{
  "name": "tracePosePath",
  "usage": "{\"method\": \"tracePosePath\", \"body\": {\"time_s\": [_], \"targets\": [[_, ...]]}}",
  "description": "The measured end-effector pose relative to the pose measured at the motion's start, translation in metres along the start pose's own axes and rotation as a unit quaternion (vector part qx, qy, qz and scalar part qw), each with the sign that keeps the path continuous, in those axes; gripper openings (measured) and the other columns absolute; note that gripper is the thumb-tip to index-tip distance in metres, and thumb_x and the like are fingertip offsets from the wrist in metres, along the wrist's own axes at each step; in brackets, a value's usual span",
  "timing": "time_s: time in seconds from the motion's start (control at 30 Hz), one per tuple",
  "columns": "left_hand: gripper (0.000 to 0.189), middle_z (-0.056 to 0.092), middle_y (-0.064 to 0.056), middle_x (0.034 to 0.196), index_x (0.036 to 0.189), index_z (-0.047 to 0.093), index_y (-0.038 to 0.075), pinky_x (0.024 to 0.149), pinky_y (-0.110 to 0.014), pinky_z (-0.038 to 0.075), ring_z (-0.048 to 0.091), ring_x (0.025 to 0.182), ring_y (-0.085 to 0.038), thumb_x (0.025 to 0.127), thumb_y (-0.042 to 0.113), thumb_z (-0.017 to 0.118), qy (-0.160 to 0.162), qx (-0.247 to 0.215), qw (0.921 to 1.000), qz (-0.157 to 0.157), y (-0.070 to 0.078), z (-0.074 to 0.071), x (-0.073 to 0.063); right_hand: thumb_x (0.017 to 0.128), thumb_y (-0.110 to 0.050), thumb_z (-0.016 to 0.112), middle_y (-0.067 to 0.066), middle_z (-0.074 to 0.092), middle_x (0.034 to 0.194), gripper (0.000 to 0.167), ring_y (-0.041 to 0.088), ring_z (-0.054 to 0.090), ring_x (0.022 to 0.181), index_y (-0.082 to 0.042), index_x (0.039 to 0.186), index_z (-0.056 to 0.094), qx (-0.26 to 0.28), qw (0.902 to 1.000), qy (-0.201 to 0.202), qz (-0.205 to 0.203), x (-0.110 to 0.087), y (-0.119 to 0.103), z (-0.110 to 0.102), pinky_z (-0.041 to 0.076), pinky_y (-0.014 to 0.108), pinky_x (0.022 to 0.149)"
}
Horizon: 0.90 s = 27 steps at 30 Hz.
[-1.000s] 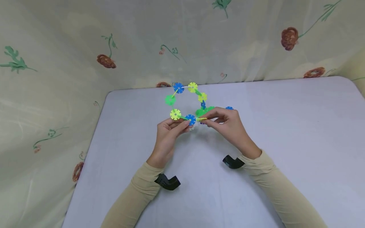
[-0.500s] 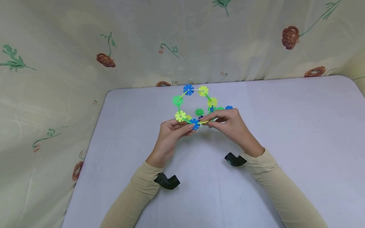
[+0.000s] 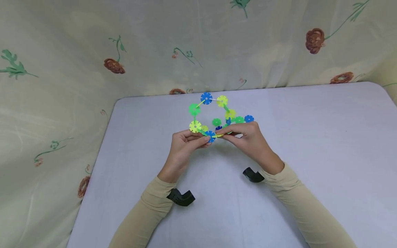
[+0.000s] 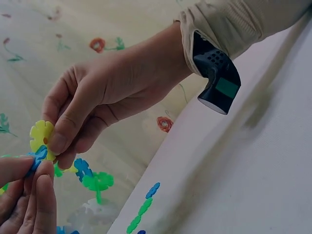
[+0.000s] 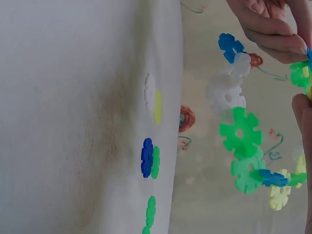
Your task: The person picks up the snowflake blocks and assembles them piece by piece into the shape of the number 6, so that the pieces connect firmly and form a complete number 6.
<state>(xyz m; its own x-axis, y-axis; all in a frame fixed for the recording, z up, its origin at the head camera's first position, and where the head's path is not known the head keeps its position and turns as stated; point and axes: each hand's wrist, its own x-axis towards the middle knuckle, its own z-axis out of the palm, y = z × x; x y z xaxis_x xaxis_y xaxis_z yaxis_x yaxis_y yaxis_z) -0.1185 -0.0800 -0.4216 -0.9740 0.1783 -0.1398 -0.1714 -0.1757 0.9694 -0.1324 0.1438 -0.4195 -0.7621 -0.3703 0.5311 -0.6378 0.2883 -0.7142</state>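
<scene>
A ring of joined blue, yellow, green and white notched plastic discs hangs above the table, with a green disc [image 3: 194, 109] on its left side and a blue disc [image 3: 206, 98] at its top. My left hand [image 3: 183, 150] pinches the blue disc [image 3: 210, 137] at the ring's near end between thumb and fingers. Right beside it, my right hand [image 3: 252, 143] pinches a yellow disc [image 4: 41, 136] by its edge. In the left wrist view the yellow and blue discs meet at the fingertips. Fingers partly cover both discs.
On the white table [image 3: 310, 144], behind the hands, lie loose discs: a blue one [image 3: 249, 119], a green one [image 3: 216, 122] and a dark blue one [image 5: 147, 157]. A white disc [image 5: 149, 92] shows in the right wrist view. A flowered curtain [image 3: 217, 44] borders the table's far edge.
The ring has shifted right and slightly down over the second, uncovering loose discs behind it. Lately my right hand has moved slightly left, closer to my left fingertips. Both hands keep their pinch.
</scene>
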Motion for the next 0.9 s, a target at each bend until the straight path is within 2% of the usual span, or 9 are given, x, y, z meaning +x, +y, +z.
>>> {"method": "tracePosePath", "body": {"time_s": [0.2, 0.33, 0.43, 0.53, 0.6, 0.63, 0.7, 0.8, 0.9], "targets": [[0.017, 0.078, -0.001, 0.086, 0.105, 0.069, -0.010, 0.083, -0.033, 0.066, 0.077, 0.078, -0.012, 0.092, 0.000, 0.075, 0.005, 0.002, 0.9998, 0.020, -0.001, 0.002, -0.001, 0.079, 0.004, 0.086, 0.005, 0.081, 0.097, 0.027, 0.018, 0.078, 0.084, -0.006, 0.104, 0.081, -0.022, 0.9994, 0.028, 0.004, 0.001, -0.001, 0.004, 0.059, 0.012, 0.069], [0.015, 0.076, -0.001, 0.090, 0.104, 0.070, -0.004, 0.086, -0.033, 0.065, 0.076, 0.081, -0.012, 0.093, 0.005, 0.075, 0.023, 0.006, 0.9988, 0.042, 0.000, 0.003, -0.001, 0.079, -0.008, 0.090, 0.005, 0.074, 0.094, 0.033, 0.015, 0.072, 0.080, -0.002, 0.103, 0.069, -0.011, 0.9926, 0.078, 0.092, -0.001, 0.003, 0.004, 0.055, 0.016, 0.060], [0.014, 0.075, -0.002, 0.092, 0.104, 0.070, -0.002, 0.086, -0.031, 0.065, 0.075, 0.082, -0.013, 0.093, 0.006, 0.076, 0.037, 0.004, 0.9977, 0.056, 0.000, 0.003, 0.000, 0.084, -0.023, 0.088, 0.007, 0.067, 0.088, 0.040, 0.018, 0.065, 0.073, -0.003, 0.100, 0.058, 0.049, 0.9684, 0.061, 0.237, -0.003, 0.008, 0.003, 0.053, 0.024, 0.055], [0.015, 0.075, -0.002, 0.092, 0.105, 0.070, -0.002, 0.086, -0.031, 0.065, 0.074, 0.081, -0.012, 0.093, 0.006, 0.075, 0.033, -0.001, 0.9978, 0.058, 0.001, 0.005, -0.002, 0.088, -0.037, 0.083, 0.010, 0.074, 0.100, 0.049, 0.019, 0.072, 0.085, -0.007, 0.114, 0.056, 0.149, 0.9172, -0.030, 0.368, -0.003, 0.013, 0.006, 0.061, 0.031, 0.067], [0.017, 0.075, -0.001, 0.092, 0.107, 0.070, -0.002, 0.085, -0.031, 0.065, 0.074, 0.080, -0.012, 0.093, 0.006, 0.075, 0.024, -0.003, 0.9982, 0.055, 0.001, 0.006, -0.003, 0.091, -0.037, 0.080, 0.012, 0.075, 0.117, 0.055, 0.022, 0.075, 0.099, -0.009, 0.130, 0.053, 0.219, 0.8818, -0.083, 0.409, -0.003, 0.016, 0.009, 0.064, 0.037, 0.077], [0.017, 0.076, 0.000, 0.092, 0.108, 0.070, -0.002, 0.086, -0.032, 0.065, 0.074, 0.080, -0.011, 0.093, 0.006, 0.075, 0.019, -0.004, 0.9983, 0.054, 0.001, 0.007, -0.004, 0.092, -0.037, 0.079, 0.010, 0.074, 0.124, 0.058, 0.022, 0.074, 0.107, -0.011, 0.136, 0.052, 0.243, 0.8701, -0.098, 0.417, -0.003, 0.016, 0.011, 0.064, 0.037, 0.083], [0.019, 0.077, -0.001, 0.093, 0.110, 0.070, -0.003, 0.087, -0.036, 0.065, 0.075, 0.080, -0.012, 0.093, 0.005, 0.075, 0.011, -0.005, 0.9983, 0.056, 0.001, 0.008, -0.005, 0.095, -0.033, 0.076, 0.008, 0.074, 0.127, 0.056, 0.022, 0.074, 0.112, -0.011, 0.141, 0.052, 0.285, 0.8592, -0.102, 0.412, -0.003, 0.016, 0.013, 0.064, 0.037, 0.088], [0.022, 0.077, -0.001, 0.094, 0.112, 0.070, -0.004, 0.087, -0.040, 0.065, 0.076, 0.082, -0.013, 0.093, 0.005, 0.075, 0.011, 0.002, 0.9977, 0.068, 0.001, 0.008, -0.006, 0.099, -0.026, 0.072, 0.002, 0.078, 0.117, 0.044, 0.018, 0.075, 0.107, -0.011, 0.137, 0.058, 0.317, 0.8598, -0.069, 0.394, -0.002, 0.017, 0.010, 0.064, 0.033, 0.084], [0.021, 0.077, -0.001, 0.094, 0.111, 0.069, -0.006, 0.085, -0.037, 0.065, 0.076, 0.082, -0.014, 0.093, 0.003, 0.075, 0.018, 0.013, 0.9966, 0.079, 0.002, 0.007, -0.005, 0.101, -0.022, 0.069, -0.002, 0.079, 0.104, 0.026, 0.013, 0.075, 0.099, -0.008, 0.122, 0.061, 0.344, 0.8564, -0.032, 0.383, -0.001, 0.020, -0.001, 0.064, 0.028, 0.078]]}}
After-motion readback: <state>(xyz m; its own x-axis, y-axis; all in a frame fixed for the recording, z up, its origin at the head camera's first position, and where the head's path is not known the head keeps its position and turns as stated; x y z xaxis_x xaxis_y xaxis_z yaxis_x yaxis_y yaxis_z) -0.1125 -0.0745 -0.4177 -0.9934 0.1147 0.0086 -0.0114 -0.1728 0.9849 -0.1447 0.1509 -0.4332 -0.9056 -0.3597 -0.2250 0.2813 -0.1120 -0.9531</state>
